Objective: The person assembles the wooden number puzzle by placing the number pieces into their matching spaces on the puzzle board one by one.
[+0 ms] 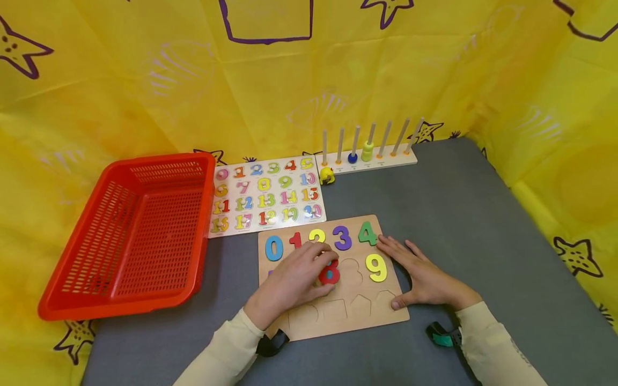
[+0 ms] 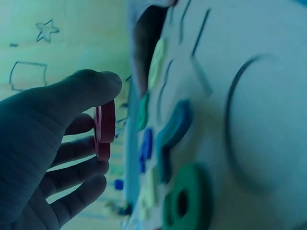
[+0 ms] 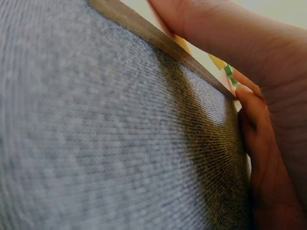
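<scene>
My left hand (image 1: 296, 276) pinches a red number 8 piece (image 1: 330, 273) between thumb and fingers, over a wooden number board (image 1: 352, 311). In the left wrist view the red piece (image 2: 104, 128) is held on edge, off the board. To its right in the head view lies a bare 8-shaped outline (image 1: 351, 271). Straight fingers and thumb of my right hand (image 1: 429, 281) rest along the board's right edge, as the right wrist view shows at the board edge (image 3: 177, 52). A yellow 9 (image 1: 376, 267) and green 4 (image 1: 368, 234) sit near it. My left hand partly hides the middle row.
On the left stands a red plastic basket (image 1: 145, 241). A printed number puzzle (image 1: 265, 195) lies behind the board. At the back is a peg counting stand (image 1: 369, 160) with blue and green beads, and a small yellow toy (image 1: 326, 175) beside it. Yellow cloth (image 1: 265, 96) hangs around the table.
</scene>
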`<action>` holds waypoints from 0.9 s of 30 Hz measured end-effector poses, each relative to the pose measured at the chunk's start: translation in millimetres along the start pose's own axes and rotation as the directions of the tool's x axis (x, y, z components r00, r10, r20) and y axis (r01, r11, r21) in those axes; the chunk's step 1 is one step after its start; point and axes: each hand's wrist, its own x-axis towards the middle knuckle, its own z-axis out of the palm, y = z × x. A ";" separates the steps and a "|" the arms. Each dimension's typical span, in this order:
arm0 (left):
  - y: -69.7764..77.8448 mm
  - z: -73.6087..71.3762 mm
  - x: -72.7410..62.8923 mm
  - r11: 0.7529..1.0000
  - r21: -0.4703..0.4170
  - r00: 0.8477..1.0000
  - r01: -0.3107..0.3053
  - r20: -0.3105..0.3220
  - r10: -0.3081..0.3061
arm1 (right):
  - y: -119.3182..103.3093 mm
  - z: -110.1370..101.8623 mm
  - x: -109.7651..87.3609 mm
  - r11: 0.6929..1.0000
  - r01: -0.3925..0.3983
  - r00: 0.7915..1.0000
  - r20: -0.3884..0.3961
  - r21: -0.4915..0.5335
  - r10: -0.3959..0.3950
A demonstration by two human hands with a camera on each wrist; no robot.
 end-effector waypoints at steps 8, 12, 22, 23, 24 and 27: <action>20.1 35.1 18.7 0.988 0.141 0.995 -0.058 0.084 0.046 | 0.4 -1.6 0.0 1.000 0.012 1.000 -0.009 -0.012 -0.012; 24.1 44.3 26.7 0.979 0.192 0.993 -0.063 0.111 0.042 | 1.3 -0.5 0.2 1.000 0.020 1.000 -0.010 -0.012 -0.020; 28.6 48.1 37.6 0.988 0.146 0.989 0.048 0.134 -0.067 | 1.4 0.5 0.0 1.000 0.016 1.000 -0.010 -0.015 -0.016; 29.0 48.1 38.1 0.988 0.141 0.988 0.058 0.134 -0.077 | 1.4 0.5 0.0 1.000 0.017 1.000 -0.010 -0.015 -0.017; 29.4 47.8 38.3 0.988 0.137 0.987 0.070 0.135 -0.089 | 1.5 0.5 0.0 1.000 0.019 1.000 -0.010 -0.016 -0.019; 30.5 47.4 40.3 0.985 0.130 0.981 0.114 0.142 -0.132 | 1.4 0.0 0.0 1.000 0.024 1.000 -0.011 -0.016 -0.024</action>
